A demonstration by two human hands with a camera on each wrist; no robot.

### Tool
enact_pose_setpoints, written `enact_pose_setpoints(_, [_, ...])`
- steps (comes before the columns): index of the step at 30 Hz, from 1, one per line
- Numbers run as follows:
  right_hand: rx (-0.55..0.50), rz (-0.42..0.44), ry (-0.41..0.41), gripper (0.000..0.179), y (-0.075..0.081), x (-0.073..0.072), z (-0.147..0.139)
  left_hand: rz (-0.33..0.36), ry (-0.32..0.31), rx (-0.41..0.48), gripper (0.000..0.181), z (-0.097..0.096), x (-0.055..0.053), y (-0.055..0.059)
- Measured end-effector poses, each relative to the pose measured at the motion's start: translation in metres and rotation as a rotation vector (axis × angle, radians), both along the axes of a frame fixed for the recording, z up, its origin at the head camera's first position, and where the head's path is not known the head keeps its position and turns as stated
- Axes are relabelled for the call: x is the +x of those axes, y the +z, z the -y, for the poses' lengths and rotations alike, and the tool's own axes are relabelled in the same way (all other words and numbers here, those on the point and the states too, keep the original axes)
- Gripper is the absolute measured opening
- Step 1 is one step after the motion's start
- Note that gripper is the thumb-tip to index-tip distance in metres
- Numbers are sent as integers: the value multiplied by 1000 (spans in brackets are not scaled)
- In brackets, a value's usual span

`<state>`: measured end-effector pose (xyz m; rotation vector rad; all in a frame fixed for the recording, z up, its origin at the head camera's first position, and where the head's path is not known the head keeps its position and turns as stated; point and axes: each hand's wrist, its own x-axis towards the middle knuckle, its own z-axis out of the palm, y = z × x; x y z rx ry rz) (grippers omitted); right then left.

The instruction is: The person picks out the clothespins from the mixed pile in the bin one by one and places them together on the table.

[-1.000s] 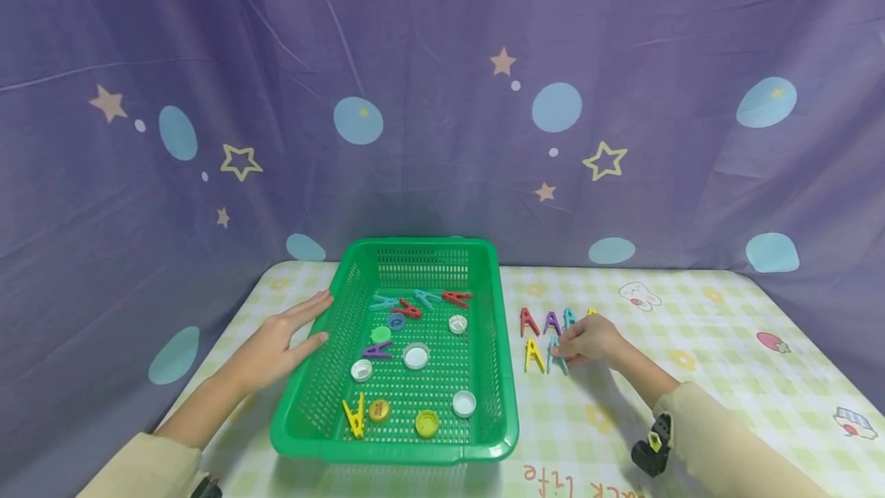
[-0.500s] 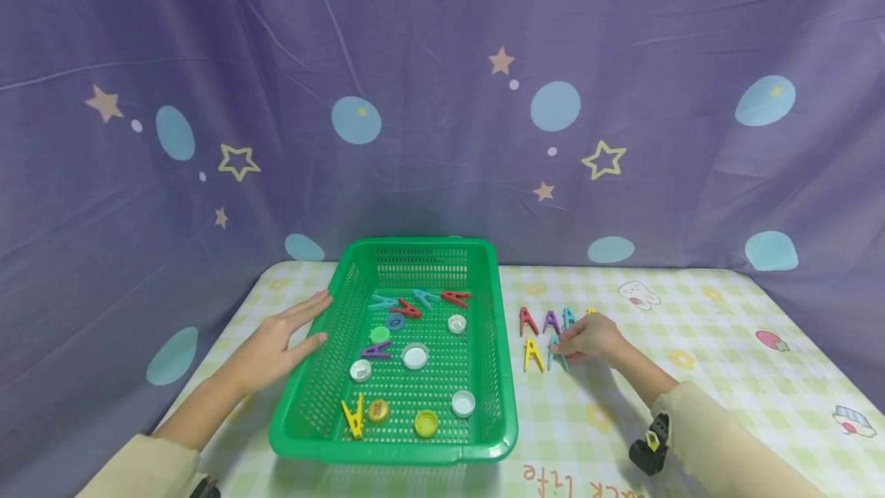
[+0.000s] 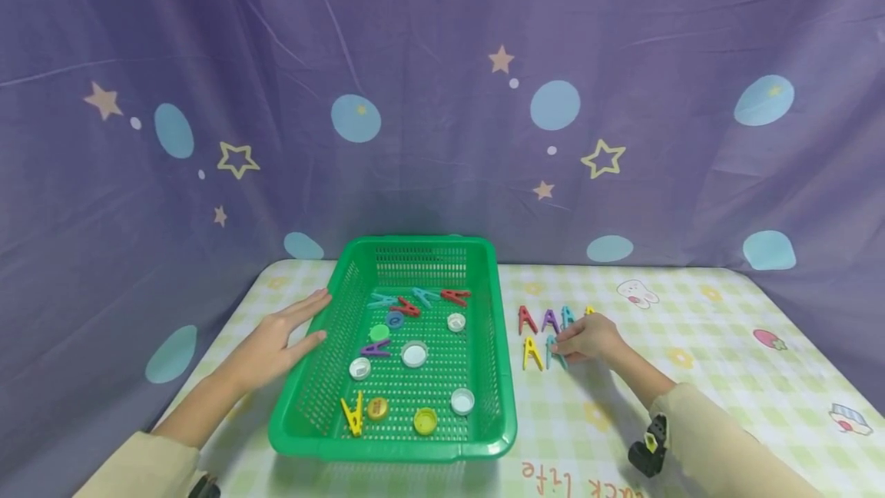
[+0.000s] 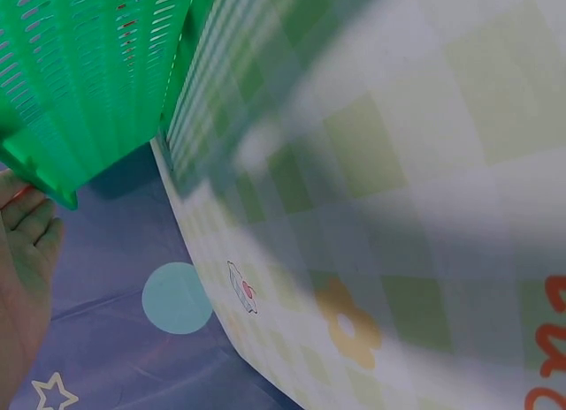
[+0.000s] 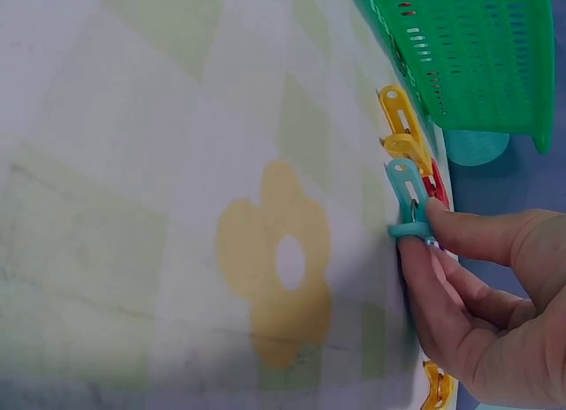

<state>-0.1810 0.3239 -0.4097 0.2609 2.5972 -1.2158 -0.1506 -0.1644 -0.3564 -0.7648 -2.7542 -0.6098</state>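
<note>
My right hand (image 3: 591,336) pinches a light blue clothespin (image 5: 405,182) between thumb and fingers, down at the tablecloth. Immediately left of it lies a yellow clothespin (image 3: 531,353). Behind these two is a row with a red clothespin (image 3: 527,320), a purple clothespin (image 3: 550,320), a blue clothespin (image 3: 568,317) and a yellow clothespin (image 3: 591,310) partly covered by my hand. My left hand (image 3: 276,338) rests with extended fingers at the left rim of the green basket (image 3: 387,449). In the left wrist view its fingertips are partly hidden by the rim.
Inside the basket lie several clothespins, among them a purple clothespin (image 3: 376,348), and several bottle caps, including a yellow cap (image 3: 425,422) and a white cap (image 3: 462,402). A checked tablecloth (image 3: 719,375) covers the table. A purple curtain (image 3: 442,198) hangs behind it.
</note>
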Motion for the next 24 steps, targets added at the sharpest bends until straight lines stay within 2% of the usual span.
enact_pose_setpoints(5, [-5,-2,25,22,2,2,0,-1,-6,0,54,-1,2,-3])
enact_pose_setpoints(9, [12,-10,63,22,12,1,-1,8,-6,-3,54,-2,2,-4])
enact_pose_setpoints(11, [13,-12,87,24,20,-1,-1,14,-2,-4,55,-1,2,-4])
enact_pose_setpoints(18, [-83,-6,168,33,57,-13,6,50,-2,26,55,1,1,-1])
enact_pose_setpoints(24, [-68,-6,234,35,88,-23,23,32,-15,18,55,1,-1,1])
